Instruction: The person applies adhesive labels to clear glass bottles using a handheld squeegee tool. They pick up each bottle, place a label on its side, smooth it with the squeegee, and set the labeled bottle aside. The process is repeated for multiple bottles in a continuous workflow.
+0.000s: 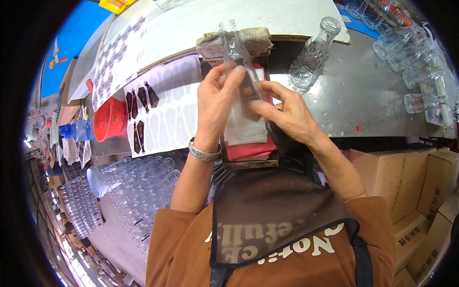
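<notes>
A clear glass bottle (234,45) lies in front of me, its neck resting on a rolled, worn cloth (258,40). On its side is a dark decal (247,88) with a small orange pattern. My left hand (217,98) grips the bottle from the left, thumb pressed near the decal's upper end. From the right, my right hand (287,110) holds the lower body, thumb and forefinger at the decal's edge. Beneath the bottle are white paper (244,136) and a red cloth (251,150) on a small stand.
Left of the stand lies a white decal sheet (167,110) with several dark tie-shaped decals, beside a red bowl (110,118). Another glass bottle (308,62) stands to the right. Glassware (416,57) lines the far right, many glass pieces (143,186) cover the lower left, and cardboard boxes (382,177) sit lower right.
</notes>
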`<state>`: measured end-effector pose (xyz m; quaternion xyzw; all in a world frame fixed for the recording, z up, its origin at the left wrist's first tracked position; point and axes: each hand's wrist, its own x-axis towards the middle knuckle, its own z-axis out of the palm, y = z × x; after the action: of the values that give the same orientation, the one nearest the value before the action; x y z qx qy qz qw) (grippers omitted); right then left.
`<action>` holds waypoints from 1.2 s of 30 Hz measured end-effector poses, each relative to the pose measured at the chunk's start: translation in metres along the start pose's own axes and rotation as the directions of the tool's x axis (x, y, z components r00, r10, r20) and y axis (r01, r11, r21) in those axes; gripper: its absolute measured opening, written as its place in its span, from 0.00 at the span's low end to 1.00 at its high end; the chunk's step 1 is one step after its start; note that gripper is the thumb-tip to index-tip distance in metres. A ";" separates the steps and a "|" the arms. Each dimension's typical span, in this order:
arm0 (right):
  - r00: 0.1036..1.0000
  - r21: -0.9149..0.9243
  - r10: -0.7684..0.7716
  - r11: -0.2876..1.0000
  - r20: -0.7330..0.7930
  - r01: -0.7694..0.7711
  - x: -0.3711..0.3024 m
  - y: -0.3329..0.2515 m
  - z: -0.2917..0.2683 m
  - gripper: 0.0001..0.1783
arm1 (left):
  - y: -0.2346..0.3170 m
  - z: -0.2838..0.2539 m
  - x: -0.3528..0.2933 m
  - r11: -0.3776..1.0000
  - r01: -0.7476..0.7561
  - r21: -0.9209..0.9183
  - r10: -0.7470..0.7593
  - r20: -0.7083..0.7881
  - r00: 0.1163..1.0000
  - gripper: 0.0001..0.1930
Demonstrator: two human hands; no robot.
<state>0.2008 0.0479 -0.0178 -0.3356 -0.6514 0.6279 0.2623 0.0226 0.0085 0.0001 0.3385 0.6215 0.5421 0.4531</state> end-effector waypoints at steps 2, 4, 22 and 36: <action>1.000 0.014 0.004 1.000 0.010 -0.004 0.002 0.007 -0.001 0.29 | 0.003 0.000 -0.004 1.000 0.016 -0.018 -0.015 0.024 1.000 0.29; 1.000 0.038 0.016 0.999 0.018 -0.017 0.001 0.009 -0.002 0.29 | -0.001 -0.003 -0.015 0.996 -0.012 -0.083 0.019 0.084 0.996 0.30; 0.999 0.023 0.004 1.000 0.033 -0.004 -0.001 0.006 -0.005 0.29 | -0.017 -0.008 -0.029 0.985 -0.059 -0.161 0.087 0.168 0.982 0.33; 0.997 -0.189 -0.024 0.982 -0.075 0.009 0.054 -0.015 -0.009 0.28 | -0.020 -0.018 -0.038 0.988 -0.014 -0.154 0.055 0.264 0.963 0.43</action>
<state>0.1717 0.0955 -0.0063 -0.3772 -0.7002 0.5479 0.2593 0.0205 -0.0367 -0.0116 0.3841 0.5059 0.5446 0.5476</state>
